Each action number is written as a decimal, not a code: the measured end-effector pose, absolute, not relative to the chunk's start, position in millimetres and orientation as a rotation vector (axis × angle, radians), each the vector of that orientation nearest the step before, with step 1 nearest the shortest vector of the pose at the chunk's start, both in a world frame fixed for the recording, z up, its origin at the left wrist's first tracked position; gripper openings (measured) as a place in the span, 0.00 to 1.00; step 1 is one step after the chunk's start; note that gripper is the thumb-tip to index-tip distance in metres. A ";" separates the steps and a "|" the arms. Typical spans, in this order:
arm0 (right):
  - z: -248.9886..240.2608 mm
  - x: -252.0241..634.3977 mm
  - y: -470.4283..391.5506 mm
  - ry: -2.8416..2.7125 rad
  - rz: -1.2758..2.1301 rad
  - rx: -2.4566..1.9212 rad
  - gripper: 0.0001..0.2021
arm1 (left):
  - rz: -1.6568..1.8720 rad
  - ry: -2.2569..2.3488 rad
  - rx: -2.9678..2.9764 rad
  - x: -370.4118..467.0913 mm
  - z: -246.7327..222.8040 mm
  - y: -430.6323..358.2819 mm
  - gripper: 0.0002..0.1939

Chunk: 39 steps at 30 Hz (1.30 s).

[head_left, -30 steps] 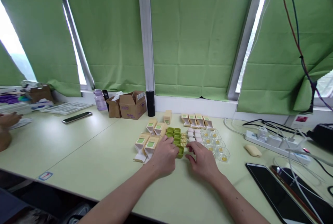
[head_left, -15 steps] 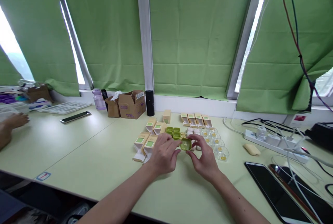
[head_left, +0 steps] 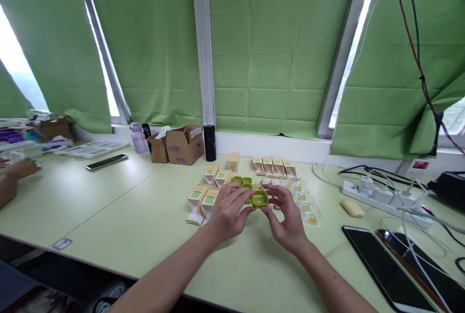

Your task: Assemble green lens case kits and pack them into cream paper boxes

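A small square green tray (head_left: pixel 260 199) is held up between my two hands, its hollow side towards the camera. My left hand (head_left: pixel 231 210) pinches its left edge, and my right hand (head_left: pixel 285 213) grips the right edge with thumb and fingers. Behind the hands lie more green trays (head_left: pixel 247 180) and small yellow pieces, partly hidden. Open cream boxes (head_left: pixel 196 200) with green labels stand left of them. Clear plastic cups (head_left: pixel 310 214) with yellow centres are grouped to the right of my right hand.
Further back are a row of open cream boxes (head_left: pixel 279 167), a black cylinder (head_left: pixel 209 143) and cardboard boxes (head_left: pixel 184 146). Phones (head_left: pixel 381 264), cables and a power strip (head_left: pixel 385 197) lie right. At far left, a person's hand (head_left: pixel 22 168) is near a phone (head_left: pixel 106 162).
The fingers of my left hand have moved from the tray's inside to its left edge. The tray is slightly higher and its inside shows more plainly.
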State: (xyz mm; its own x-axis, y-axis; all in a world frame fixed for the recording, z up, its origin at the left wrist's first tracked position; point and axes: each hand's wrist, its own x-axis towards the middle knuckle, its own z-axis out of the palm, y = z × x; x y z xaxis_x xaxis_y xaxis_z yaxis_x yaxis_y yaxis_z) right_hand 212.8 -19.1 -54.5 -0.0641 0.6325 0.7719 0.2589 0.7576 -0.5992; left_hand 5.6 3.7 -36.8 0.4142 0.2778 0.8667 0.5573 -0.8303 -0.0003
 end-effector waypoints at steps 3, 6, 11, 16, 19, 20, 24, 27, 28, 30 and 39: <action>-54.2 213.3 -18.9 -1.655 0.326 -0.724 0.22 | -1.466 -0.734 -2.398 6.2 -38.7 7.7 0.19; -56.2 213.7 -18.5 -1.691 0.323 -0.729 0.23 | -1.565 -0.749 -2.405 7.0 -40.0 11.5 0.16; -60.4 213.3 -16.5 -1.715 0.321 -0.779 0.24 | -1.655 -0.829 -2.446 8.1 -40.7 13.4 0.12; -59.1 212.9 -14.9 -1.724 0.310 -0.768 0.26 | -1.687 -0.921 -2.521 9.9 -44.6 14.1 0.14; -56.0 212.5 -15.0 -1.732 0.348 -0.777 0.26 | -1.719 -1.012 -2.556 10.6 -46.7 15.0 0.17; -55.0 212.3 -15.2 -1.736 0.362 -0.778 0.26 | -1.729 -1.051 -2.570 10.6 -47.0 15.1 0.19; -53.1 210.5 -15.5 -1.723 0.425 -0.777 0.24 | -1.751 -1.172 -2.642 10.3 -47.3 14.2 0.26; -53.7 208.9 -15.6 -1.678 0.496 -0.786 0.21 | -1.749 -1.191 -2.681 10.5 -47.3 13.0 0.29; -54.1 208.5 -15.6 -1.666 0.519 -0.789 0.21 | -1.746 -1.190 -2.694 10.6 -47.3 12.7 0.29; -54.8 208.0 -15.4 -1.651 0.555 -0.789 0.20 | -1.743 -1.188 -2.718 10.6 -47.4 12.3 0.30; -54.7 209.4 -15.1 -1.639 0.653 -0.746 0.18 | -1.738 -1.176 -2.665 11.1 -47.2 11.0 0.24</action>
